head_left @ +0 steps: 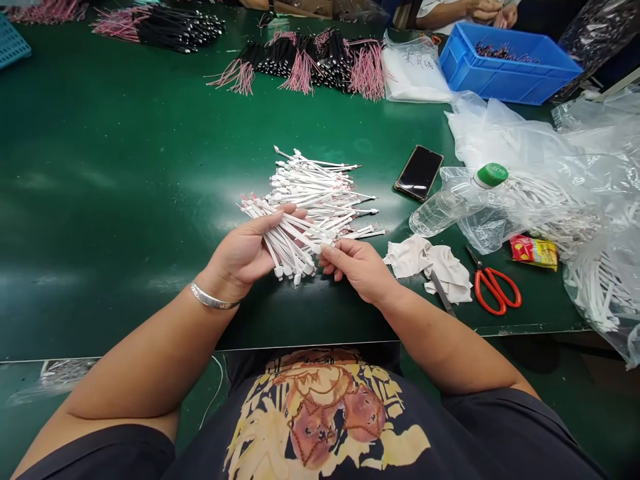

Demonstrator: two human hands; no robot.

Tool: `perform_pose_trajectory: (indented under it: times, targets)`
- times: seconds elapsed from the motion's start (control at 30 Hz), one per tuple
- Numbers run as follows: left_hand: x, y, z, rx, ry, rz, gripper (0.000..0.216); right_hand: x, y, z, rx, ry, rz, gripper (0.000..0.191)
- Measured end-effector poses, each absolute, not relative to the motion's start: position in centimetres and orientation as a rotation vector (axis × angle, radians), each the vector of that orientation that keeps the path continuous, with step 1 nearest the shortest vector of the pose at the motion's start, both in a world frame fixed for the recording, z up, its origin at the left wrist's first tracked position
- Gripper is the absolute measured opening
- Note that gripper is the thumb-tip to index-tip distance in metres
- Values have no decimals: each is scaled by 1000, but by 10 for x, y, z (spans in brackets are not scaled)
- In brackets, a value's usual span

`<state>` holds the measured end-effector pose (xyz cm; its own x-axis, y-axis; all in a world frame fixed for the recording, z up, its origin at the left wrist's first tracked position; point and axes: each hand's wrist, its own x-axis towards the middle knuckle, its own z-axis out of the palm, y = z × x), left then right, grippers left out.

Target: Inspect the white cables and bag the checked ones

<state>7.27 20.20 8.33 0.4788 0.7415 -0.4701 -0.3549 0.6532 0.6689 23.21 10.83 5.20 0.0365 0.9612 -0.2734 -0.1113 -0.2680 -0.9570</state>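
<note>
My left hand (pixel 245 250) is wrapped round a bunch of short white cables (pixel 287 243), whose white plugs point down toward me. Thumb and fingers of my right hand (pixel 355 263) pinch the plug end of one white cable (pixel 323 241) at the bunch's right side. Directly beyond my hands, a loose pile of the same white cables (pixel 315 180) lies on the green table (pixel 125 167). Some reddish wire ends show among them. My right fingertips partly hide the pinched end.
Right of the pile are a phone (pixel 419 172), a plastic bottle (pixel 450 200), a cloth (pixel 407 255), red-handled scissors (pixel 497 290) and bags of white cables (pixel 600 280). Black-and-pink wire bundles (pixel 320 63) lie farther back. Another person's hands (pixel 493 10) are beyond the blue bin (pixel 505 73).
</note>
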Motion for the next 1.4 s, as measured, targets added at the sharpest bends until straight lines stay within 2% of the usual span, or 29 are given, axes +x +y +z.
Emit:
perform_pose_trajectory:
  times: [0.33,0.57,0.7,0.8,1.03,1.4]
  targets:
    - [72,198,88,543,772,729,21,232,108,53,-1283,-837,1428,36]
    - [73,196,84,534,763,740,22,230,106,53,-1230,-875,1562,35]
    - [73,195,84,516,767,732,20,229,106,52,-1283,-913,1436,29]
    - [74,194,85,493,782,733,20,230,105,52,-1327,-846,1339,32]
    - [75,195,83,469,772,787,21,229,102,55,-1360,-1025,1481,27]
    - [73,196,85,480,767,781,20,228,106,51,-1267,-838,1550,31]
